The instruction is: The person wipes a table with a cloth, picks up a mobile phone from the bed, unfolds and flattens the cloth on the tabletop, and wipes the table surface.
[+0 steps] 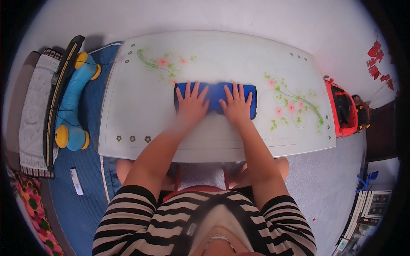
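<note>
A flat blue fabric piece with black edging (216, 99) lies lengthwise across the middle of the white table (222, 55). A small notch shows in its near edge, between the hands; I cannot make out its exact kind. My left hand (191, 102) rests palm down on its left half, fingers spread toward the far side. On the right half lies my right hand (236, 103), likewise palm down with the fingers apart. Neither hand is gripping the fabric. The palms hide part of it, and some haze blurs its centre.
Printed flowers decorate the tabletop. To the left, a blue-and-yellow toy (77, 102), a long dark bar (64, 102) and a phone (77, 181) lie on blue quilted bedding (68, 205). A red toy car (342, 109) stands against the table's right end.
</note>
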The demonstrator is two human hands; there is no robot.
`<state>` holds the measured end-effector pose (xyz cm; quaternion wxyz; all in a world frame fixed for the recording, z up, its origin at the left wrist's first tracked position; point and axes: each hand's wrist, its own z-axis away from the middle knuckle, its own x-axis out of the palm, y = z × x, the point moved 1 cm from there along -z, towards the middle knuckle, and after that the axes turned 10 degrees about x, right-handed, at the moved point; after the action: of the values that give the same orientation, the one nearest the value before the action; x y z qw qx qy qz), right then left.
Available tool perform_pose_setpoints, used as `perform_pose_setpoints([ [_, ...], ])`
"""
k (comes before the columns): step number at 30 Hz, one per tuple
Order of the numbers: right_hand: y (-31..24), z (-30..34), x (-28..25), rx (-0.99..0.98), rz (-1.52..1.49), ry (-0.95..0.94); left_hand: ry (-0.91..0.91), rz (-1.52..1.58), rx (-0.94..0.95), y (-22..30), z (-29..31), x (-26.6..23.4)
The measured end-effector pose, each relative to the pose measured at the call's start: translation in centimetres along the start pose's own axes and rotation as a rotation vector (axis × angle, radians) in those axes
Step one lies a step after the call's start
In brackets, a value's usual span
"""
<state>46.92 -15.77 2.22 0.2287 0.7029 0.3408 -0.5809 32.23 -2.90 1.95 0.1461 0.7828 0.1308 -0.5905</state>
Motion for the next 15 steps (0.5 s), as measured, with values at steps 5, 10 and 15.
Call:
perform_pose_setpoints([
  [5, 0.9, -5.4, 1.7, 0.029, 0.014, -0.001, -0.045, 0.015, -0.032, -0.9, -5.3, 1.2],
  [10, 1.5, -10.4, 3.3, 0.046, -0.037, 0.000, -0.056, -0.006, -0.066, -2.5, -10.2, 2.8],
  [15, 1.8, -13.8, 3.2, 0.105, 0.006, -0.101, -0.098, 0.006, -0.076, -3.5, -13.7, 3.6],
])
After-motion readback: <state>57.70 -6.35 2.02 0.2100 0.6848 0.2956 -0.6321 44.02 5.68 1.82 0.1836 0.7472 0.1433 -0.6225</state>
